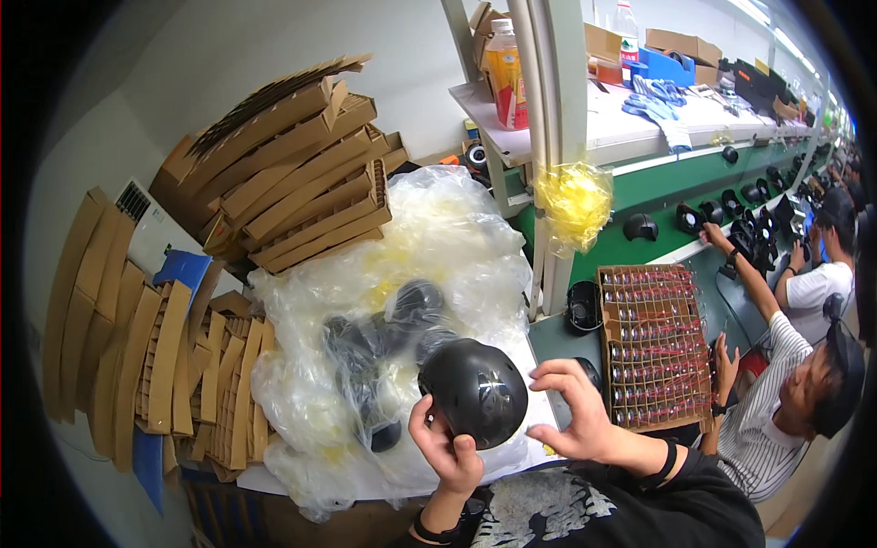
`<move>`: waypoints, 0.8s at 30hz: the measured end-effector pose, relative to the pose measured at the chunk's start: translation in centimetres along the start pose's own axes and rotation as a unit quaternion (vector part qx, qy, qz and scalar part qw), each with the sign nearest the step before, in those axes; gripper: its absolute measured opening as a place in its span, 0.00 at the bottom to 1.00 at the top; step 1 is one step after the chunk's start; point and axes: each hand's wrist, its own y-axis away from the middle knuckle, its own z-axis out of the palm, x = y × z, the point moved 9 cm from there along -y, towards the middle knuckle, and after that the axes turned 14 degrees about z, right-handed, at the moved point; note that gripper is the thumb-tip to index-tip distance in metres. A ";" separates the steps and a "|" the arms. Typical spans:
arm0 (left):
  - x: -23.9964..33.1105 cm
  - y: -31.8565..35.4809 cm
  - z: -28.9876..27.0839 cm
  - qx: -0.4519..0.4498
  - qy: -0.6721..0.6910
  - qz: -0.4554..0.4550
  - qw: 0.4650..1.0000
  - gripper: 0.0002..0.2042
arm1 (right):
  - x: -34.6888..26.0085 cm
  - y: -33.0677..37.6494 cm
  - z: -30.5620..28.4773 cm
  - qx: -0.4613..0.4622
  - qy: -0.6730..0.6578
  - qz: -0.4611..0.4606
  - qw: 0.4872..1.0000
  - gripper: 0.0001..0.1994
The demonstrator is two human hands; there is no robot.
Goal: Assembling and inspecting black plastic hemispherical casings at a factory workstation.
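Note:
A glossy black dome-shaped shell [477,388] rests in my left hand [446,455], its fingers and thumb curled round the lower left side. What lies under the shell is hidden. Just to its right, my right hand [577,422] is apart from it, fingers spread and nothing in them. Behind the shell, clear plastic bags [457,215] cover much of the white table. Several dark rounded parts [418,303] show blurrily through the plastic.
Cardboard divider trays [315,215] are stacked at the back left, with more [164,356] at far left. A divided box of small wired parts [653,347] stands right, near a co-worker [776,411]. A metal post [559,137] carries a yellow-filled plastic bag [575,205]. Black housings line the green bench [612,260].

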 end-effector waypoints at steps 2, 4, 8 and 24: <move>-0.2 0.6 -0.1 -0.013 0.006 0.016 1.000 0.37 | -0.3 -0.6 -0.6 -0.002 0.033 -0.021 0.999 0.18; -0.6 2.0 -0.3 -0.089 -0.073 0.069 0.991 0.35 | -1.1 -1.6 -0.9 -0.003 0.021 -0.012 1.000 0.16; -0.3 3.3 -0.3 -0.141 -0.161 0.191 0.958 0.37 | -1.6 -2.9 0.4 -0.068 0.074 0.042 0.994 0.16; -8.6 -0.4 -0.5 0.046 0.021 -0.126 0.991 0.17 | -7.8 2.1 3.0 -0.157 -0.131 -0.300 0.932 0.07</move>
